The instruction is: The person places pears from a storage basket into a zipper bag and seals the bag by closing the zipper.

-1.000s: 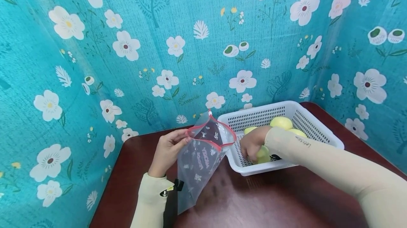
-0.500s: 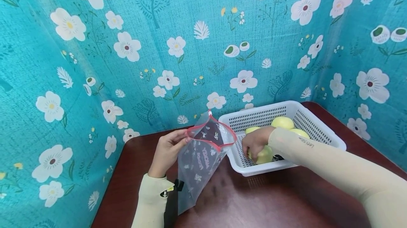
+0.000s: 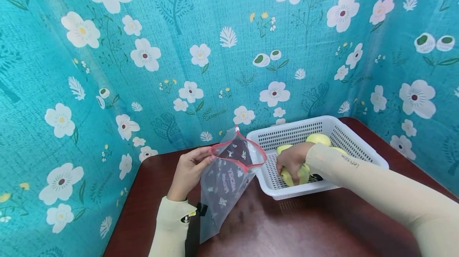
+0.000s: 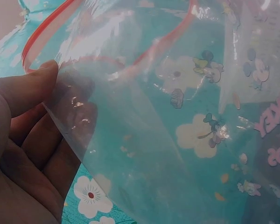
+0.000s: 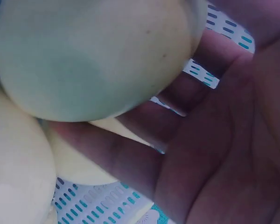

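Observation:
My left hand [image 3: 191,171] pinches the edge of a clear zip bag [image 3: 224,193] between thumb and fingers. Red zip strips rim the bag's mouth, which gapes wide; small cartoon figures and pink letters are printed on the plastic. In the left wrist view the thumb [image 4: 35,86] lies on the near side of the bag [image 4: 144,121], with fingertips showing through it. Inside the white basket, my right hand [image 3: 292,161] grips a smooth, round yellow-green fruit [image 3: 302,174]. The right wrist view has this fruit [image 5: 93,56] large and speckled, the fingers [image 5: 126,154] curved along its side.
The white slotted basket [image 3: 287,194] stands at the back right of the dark red table [image 3: 287,225]. More yellow fruits [image 3: 318,140] lie in it, partly behind the right forearm. A blue flowered cloth [image 3: 215,61] hangs behind and at the sides.
My right hand has turned on the fruit and moved slightly right with it, fingers now spread over its front. The left hand and bag have stayed in place.

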Tool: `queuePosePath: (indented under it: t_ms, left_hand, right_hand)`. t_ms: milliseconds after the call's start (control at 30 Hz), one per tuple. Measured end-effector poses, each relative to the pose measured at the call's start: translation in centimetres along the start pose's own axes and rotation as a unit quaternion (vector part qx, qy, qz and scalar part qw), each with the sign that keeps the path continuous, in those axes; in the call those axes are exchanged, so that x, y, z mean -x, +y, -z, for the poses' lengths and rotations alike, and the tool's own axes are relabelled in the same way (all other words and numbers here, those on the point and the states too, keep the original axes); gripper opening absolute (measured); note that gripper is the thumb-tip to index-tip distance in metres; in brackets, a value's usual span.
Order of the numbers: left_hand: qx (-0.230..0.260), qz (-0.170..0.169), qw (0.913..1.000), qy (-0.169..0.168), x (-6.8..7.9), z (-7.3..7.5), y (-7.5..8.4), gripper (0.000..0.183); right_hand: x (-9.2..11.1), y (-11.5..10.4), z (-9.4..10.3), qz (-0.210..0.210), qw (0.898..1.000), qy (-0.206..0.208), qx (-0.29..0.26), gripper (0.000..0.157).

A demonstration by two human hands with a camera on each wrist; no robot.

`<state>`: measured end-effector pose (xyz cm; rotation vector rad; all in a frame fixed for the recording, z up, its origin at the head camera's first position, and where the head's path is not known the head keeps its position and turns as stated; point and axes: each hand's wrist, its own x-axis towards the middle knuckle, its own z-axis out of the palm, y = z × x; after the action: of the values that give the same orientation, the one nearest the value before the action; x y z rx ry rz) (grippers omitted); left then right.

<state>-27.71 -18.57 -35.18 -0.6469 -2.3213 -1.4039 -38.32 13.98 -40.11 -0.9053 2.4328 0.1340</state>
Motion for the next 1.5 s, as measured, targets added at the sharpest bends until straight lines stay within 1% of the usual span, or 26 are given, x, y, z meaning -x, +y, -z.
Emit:
queuePosePath:
  t_ms: [100, 267, 333, 500, 633, 733, 900, 1067, 1333, 1500]
  left_hand:
    - [0.006, -0.007, 0.9999, -0.003, 0.0, 0.0, 0.1, 0.029]
    - [0.010, -0.012, 0.9998, -0.013, 0.0, -0.1, 0.3, 0.029]
    - [0.009, -0.016, 0.9997, -0.013, -0.1, -0.2, -0.7, 0.029]
    - [0.010, -0.025, 0.9996, -0.008, -0.2, -0.5, -3.1, 0.030]
    - [0.010, -0.021, 0.9997, -0.011, -0.2, -0.5, -3.1, 0.030]
    - [0.012, -0.018, 0.9997, -0.015, -0.3, -0.5, -3.0, 0.030]
    - [0.009, -0.015, 0.9997, -0.015, -0.2, -0.5, -2.8, 0.029]
    - [0.001, -0.012, 0.9998, -0.014, -0.2, -0.5, -2.8, 0.029]
    - [-0.001, -0.013, 0.9998, -0.016, -0.2, -0.6, -2.9, 0.030]
    - [0.001, -0.010, 0.9998, -0.017, -0.2, -0.7, -2.9, 0.030]
  right_hand:
    - [0.1, 0.1, 0.1, 0.018, 1.000, 0.023, -0.009, 0.060]
    - [0.2, 0.3, 0.1, 0.026, 0.998, 0.056, -0.018, 0.061]
    - [0.0, 0.4, 0.0, 0.029, 0.997, 0.068, -0.013, 0.061]
    - [-0.4, 0.6, -0.1, 0.057, 0.993, 0.100, -0.007, 0.061]
    - [-0.3, 0.5, 0.1, 0.075, 0.990, 0.122, -0.015, 0.058]
    - [0.2, 0.2, 0.6, 0.076, 0.988, 0.134, -0.025, 0.057]
    - [0.9, -0.3, 1.3, 0.068, 0.986, 0.146, -0.032, 0.058]
    - [1.3, -0.5, 1.5, 0.061, 0.986, 0.152, -0.040, 0.055]
    - [2.1, -0.6, 2.0, 0.080, 0.984, 0.153, -0.033, 0.054]
    - [2.7, -0.5, 2.8, 0.075, 0.984, 0.159, -0.044, 0.058]
